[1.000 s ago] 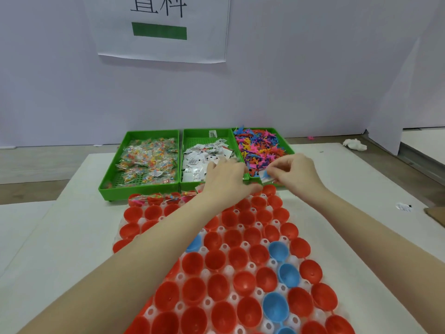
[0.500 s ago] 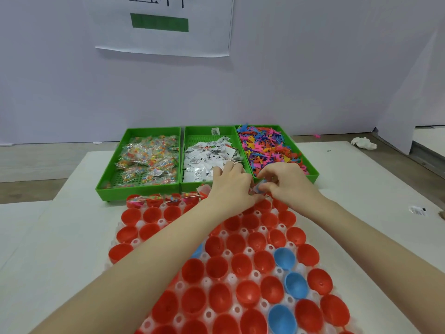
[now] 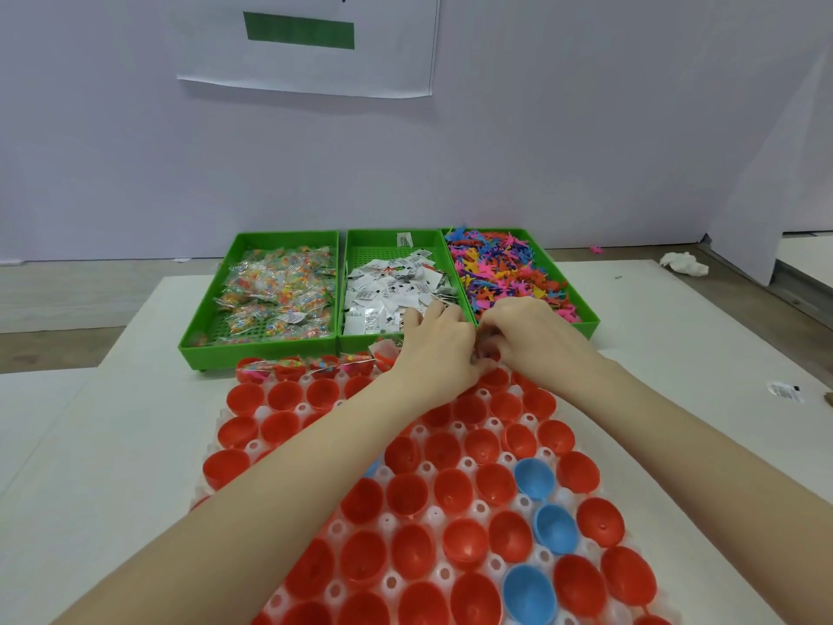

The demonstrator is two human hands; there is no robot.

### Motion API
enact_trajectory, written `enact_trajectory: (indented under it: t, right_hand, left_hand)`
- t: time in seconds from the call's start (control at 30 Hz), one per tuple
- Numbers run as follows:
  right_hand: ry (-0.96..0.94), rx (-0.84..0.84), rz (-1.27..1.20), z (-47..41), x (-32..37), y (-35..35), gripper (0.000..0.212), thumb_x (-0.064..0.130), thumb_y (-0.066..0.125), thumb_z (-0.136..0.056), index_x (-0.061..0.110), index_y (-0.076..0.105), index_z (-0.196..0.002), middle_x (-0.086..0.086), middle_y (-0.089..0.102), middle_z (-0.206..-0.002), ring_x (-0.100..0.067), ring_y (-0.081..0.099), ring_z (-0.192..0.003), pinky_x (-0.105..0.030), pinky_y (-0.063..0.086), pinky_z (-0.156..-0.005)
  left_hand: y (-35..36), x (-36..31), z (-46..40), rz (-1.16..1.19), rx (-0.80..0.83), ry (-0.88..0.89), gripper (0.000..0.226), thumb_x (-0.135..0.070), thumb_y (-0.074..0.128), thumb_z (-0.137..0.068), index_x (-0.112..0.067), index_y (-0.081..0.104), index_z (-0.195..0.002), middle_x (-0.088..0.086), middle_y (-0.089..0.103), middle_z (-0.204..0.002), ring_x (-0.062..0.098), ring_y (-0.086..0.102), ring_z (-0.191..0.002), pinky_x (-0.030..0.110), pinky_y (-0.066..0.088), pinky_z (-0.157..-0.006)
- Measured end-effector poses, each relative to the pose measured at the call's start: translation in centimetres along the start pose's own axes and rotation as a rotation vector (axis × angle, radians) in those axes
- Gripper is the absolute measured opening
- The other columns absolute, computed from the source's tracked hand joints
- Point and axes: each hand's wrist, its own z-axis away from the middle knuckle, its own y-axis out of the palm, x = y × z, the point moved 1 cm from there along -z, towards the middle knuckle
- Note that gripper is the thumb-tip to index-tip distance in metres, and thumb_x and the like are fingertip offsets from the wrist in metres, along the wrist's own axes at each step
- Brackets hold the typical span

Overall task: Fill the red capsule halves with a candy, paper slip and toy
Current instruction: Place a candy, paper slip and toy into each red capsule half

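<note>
Two bare forearms enter from the lower edge of the view, slender and smooth, with no sleeves, cuffs or gloves visible on them. The left hand [image 3: 439, 349] and the right hand [image 3: 529, 338] are uncovered too: no rings, watch, bracelet or wristband show on the visible fingers or wrists.

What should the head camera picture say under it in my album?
Two hands meet over red capsule halves before three green trays.

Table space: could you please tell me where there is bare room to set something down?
Bare white table lies left of the capsule tray, and right of it up to a stray wrapper. The strip between green bins and capsules is crowded by both hands.
</note>
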Motion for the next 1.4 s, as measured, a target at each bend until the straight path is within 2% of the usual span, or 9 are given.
enact_trajectory:
  t: [0.23, 0.4, 0.63, 0.77, 0.9, 1.0, 1.07, 1.23, 1.4]
  right_hand:
    - [0.201, -0.139, -0.377, 0.1, -1.5, -0.2, 0.027, 0.019, 0.081, -0.065, 0.013, 0.071, -0.089, 0.001, 0.064, -0.076, -0.004, 0.050, -0.064, -0.023, 0.039, -0.066]
    - [0.212, -0.112, -0.455, 0.3, -1.9, -0.9, 0.029, 0.028, 0.084, -0.061, 0.017, 0.071, -0.084, 0.010, 0.062, -0.070, 0.004, 0.053, -0.062, -0.005, 0.038, -0.056]
    - [0.407, -0.403, -0.710, -0.6, -3.1, -1.9, 0.023, 0.043, 0.066, -0.081, 0.024, 0.065, -0.067, 0.007, 0.064, -0.067, -0.007, 0.054, -0.058, -0.030, 0.045, -0.066]
    - [0.573, -0.459, -0.574, -1.5, -5.0, -1.3, 0.034, 0.034, 0.054, -0.091, 0.005, 0.070, -0.086, -0.013, 0.069, -0.086, -0.024, 0.060, -0.079, -0.037, 0.046, -0.077]
    - [0.557, -0.093, -0.377, -2.1, -6.6, -0.1, 0.041, 0.029, 0.061, -0.087, 0.006, 0.059, -0.122, -0.012, 0.060, -0.123, -0.027, 0.054, -0.113, -0.034, 0.040, -0.095]
    - [0.553, 0.054, -0.187, -1.9, -6.7, 0.9, 0.052, 0.043, 0.061, -0.084, 0.013, 0.055, -0.127, -0.009, 0.057, -0.127, -0.028, 0.052, -0.115, -0.035, 0.043, -0.093]
    - [0.546, 0.009, -0.160, -1.9, -6.8, 1.3, 0.049, 0.044, 0.062, -0.083, 0.014, 0.059, -0.122, -0.007, 0.060, -0.123, -0.027, 0.054, -0.113, -0.035, 0.044, -0.090]
    - [0.543, -0.147, -0.255, -2.2, -6.8, 1.3, 0.036, 0.033, 0.071, -0.079, 0.007, 0.069, -0.103, -0.012, 0.067, -0.107, -0.029, 0.059, -0.100, -0.038, 0.047, -0.085]
    - [0.540, -0.351, -0.299, -2.7, -6.2, 1.3, 0.025, 0.022, 0.063, -0.086, 0.007, 0.069, -0.105, -0.014, 0.068, -0.106, -0.031, 0.060, -0.100, -0.037, 0.045, -0.084]
  left_hand:
    - [-0.3, 0.2, 0.0, -0.032, 0.006, 0.013, 0.042, -0.053, 0.049, -0.087, -0.018, 0.064, -0.106, 0.003, 0.050, -0.111, 0.022, 0.036, -0.114, 0.039, 0.022, -0.091]
    - [-0.5, 0.5, 0.2, -0.071, -0.027, 0.019, 0.045, -0.056, 0.047, -0.087, -0.018, 0.063, -0.106, 0.002, 0.050, -0.109, 0.022, 0.037, -0.113, 0.039, 0.023, -0.091]
    - [-0.4, 1.1, 0.4, -0.069, -0.121, 0.041, 0.048, -0.058, 0.043, -0.088, -0.018, 0.063, -0.107, -0.001, 0.058, -0.103, 0.020, 0.040, -0.107, 0.037, 0.020, -0.084]
    - [-1.3, 1.8, 1.3, -0.028, -0.294, 0.035, 0.049, -0.061, 0.042, -0.086, -0.021, 0.065, -0.103, -0.005, 0.060, -0.102, 0.016, 0.045, -0.103, 0.032, 0.014, -0.078]
    - [-4.5, 5.6, 1.3, 0.147, -0.497, -0.180, 0.037, -0.049, 0.048, -0.089, -0.019, 0.070, -0.090, -0.002, 0.066, -0.098, 0.018, 0.054, -0.097, 0.030, 0.023, -0.085]
    - [-6.3, 10.4, 1.2, 0.287, -0.382, -0.456, 0.036, -0.040, 0.047, -0.091, -0.013, 0.069, -0.082, 0.005, 0.064, -0.074, 0.024, 0.053, -0.071, 0.030, 0.040, -0.070]
    - [-6.4, 13.4, 1.7, 0.236, -0.252, -0.581, 0.029, -0.036, 0.049, -0.090, -0.014, 0.061, -0.075, 0.005, 0.054, -0.066, 0.024, 0.048, -0.066, 0.027, 0.036, -0.059]
    - [-4.9, 17.7, 3.9, 0.077, 0.054, -0.707, 0.036, -0.040, 0.060, -0.084, -0.009, 0.066, -0.100, 0.011, 0.061, -0.097, 0.029, 0.054, -0.092, 0.032, 0.040, -0.075]
    - [-4.1, 18.0, 4.1, 0.188, -0.074, -0.688, 0.034, -0.030, 0.069, -0.081, -0.009, 0.065, -0.108, 0.013, 0.063, -0.112, 0.032, 0.055, -0.106, 0.035, 0.043, -0.083]
